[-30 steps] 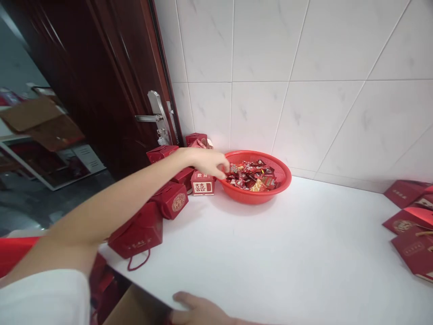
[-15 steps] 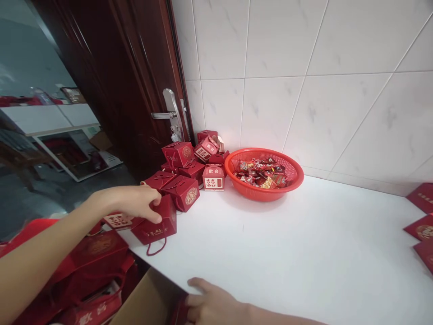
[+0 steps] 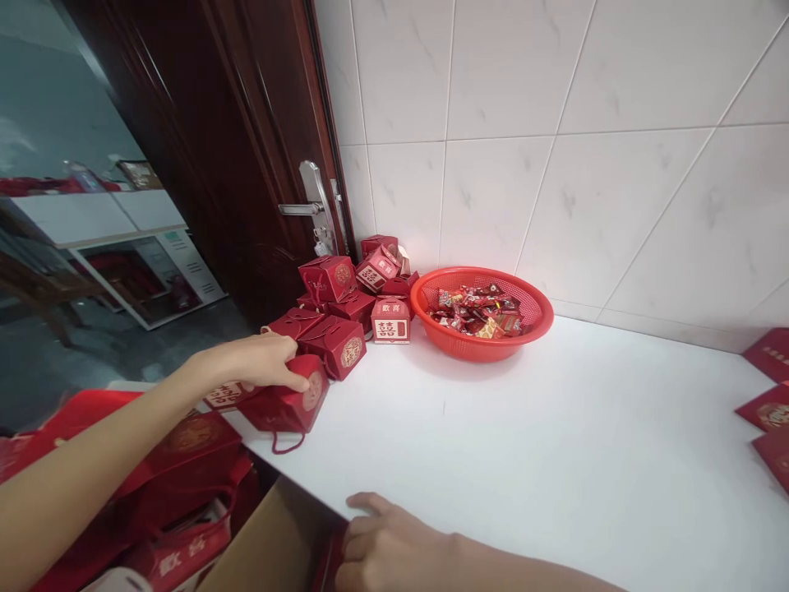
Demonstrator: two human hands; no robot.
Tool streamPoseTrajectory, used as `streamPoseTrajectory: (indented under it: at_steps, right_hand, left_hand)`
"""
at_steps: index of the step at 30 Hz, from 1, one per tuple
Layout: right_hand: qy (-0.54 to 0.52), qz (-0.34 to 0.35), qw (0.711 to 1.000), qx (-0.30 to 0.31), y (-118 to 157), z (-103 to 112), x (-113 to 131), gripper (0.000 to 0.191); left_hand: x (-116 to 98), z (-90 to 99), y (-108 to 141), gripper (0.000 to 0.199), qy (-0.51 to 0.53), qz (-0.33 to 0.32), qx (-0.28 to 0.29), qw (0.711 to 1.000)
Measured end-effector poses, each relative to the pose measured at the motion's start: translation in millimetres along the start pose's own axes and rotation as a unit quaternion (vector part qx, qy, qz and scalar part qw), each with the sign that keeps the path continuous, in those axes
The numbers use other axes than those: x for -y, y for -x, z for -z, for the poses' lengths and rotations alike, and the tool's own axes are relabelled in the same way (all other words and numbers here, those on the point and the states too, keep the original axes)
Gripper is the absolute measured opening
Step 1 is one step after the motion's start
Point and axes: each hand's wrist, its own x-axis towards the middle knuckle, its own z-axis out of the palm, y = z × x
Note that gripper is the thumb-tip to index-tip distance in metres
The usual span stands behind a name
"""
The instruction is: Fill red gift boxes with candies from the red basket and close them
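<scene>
My left hand (image 3: 262, 362) is closed on the top of a red gift box (image 3: 280, 407) at the table's left edge. Its thumb presses near the gold round emblem, and a dark red cord loop hangs onto the tabletop. Several similar red boxes (image 3: 336, 345) are heaped just behind, and one with a cream printed panel lies partly under my wrist. My right hand (image 3: 388, 543) rests at the front edge of the white table (image 3: 523, 460). One of its fingers stretches out on the surface; the others bend over the edge, their tips partly hidden.
A red plastic basket (image 3: 481, 349) of wrapped sweets stands against the tiled wall. Red packets (image 3: 773, 407) lie at the far right. Below the left edge are a red bag (image 3: 92, 411) with boxes and an open cardboard carton (image 3: 271, 534). A dark door (image 3: 246, 123) stands behind.
The gift box under my left hand has turned, so its emblem side now shows more, and it has shifted slightly right. My right hand has barely moved.
</scene>
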Motion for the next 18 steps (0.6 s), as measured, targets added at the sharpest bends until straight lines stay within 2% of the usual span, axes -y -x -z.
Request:
streamPoseTrajectory:
  at_steps: [3, 6, 8, 10, 12, 14, 16, 18]
  right_hand:
    - [-0.012, -0.005, 1.0, 0.0, 1, 6, 2, 0.013]
    - [-0.046, -0.021, 0.999, -0.004, 0, 13, 5, 0.011]
    - [-0.082, -0.039, 0.996, -0.021, -2, 22, 6, 0.008]
    - [-0.116, -0.062, 0.99, -0.051, -4, 38, 2, 0.005]
    - [-0.126, -0.083, 0.984, -0.097, -4, 63, -6, 0.008]
    - [-0.127, -0.109, 0.968, -0.186, 1, 97, -16, 0.01]
    - [-0.132, -0.137, 0.937, -0.292, 10, 134, -27, 0.011]
    - [-0.116, -0.186, 0.904, -0.367, 23, 168, -37, 0.011]
  left_hand:
    - [7, -0.6, 0, 0.033, 0.075, -0.041, 0.06, 0.995]
    - [5, 6.4, 6, 0.035, 0.125, -0.11, 0.142, 0.976]
    - [-2, 14.1, 12, 0.034, 0.125, -0.152, 0.159, 0.967]
    - [-12, 21.5, 18, 0.031, 0.103, -0.183, 0.135, 0.968]
    - [-26, 26.6, 22, 0.029, 0.072, -0.21, 0.079, 0.972]
    - [-43, 27.9, 25, 0.027, 0.034, -0.245, 0.001, 0.969]
    - [-60, 24.8, 26, 0.023, -0.005, -0.305, -0.061, 0.95]
    - [-76, 17.4, 23, 0.018, -0.041, -0.38, -0.118, 0.916]
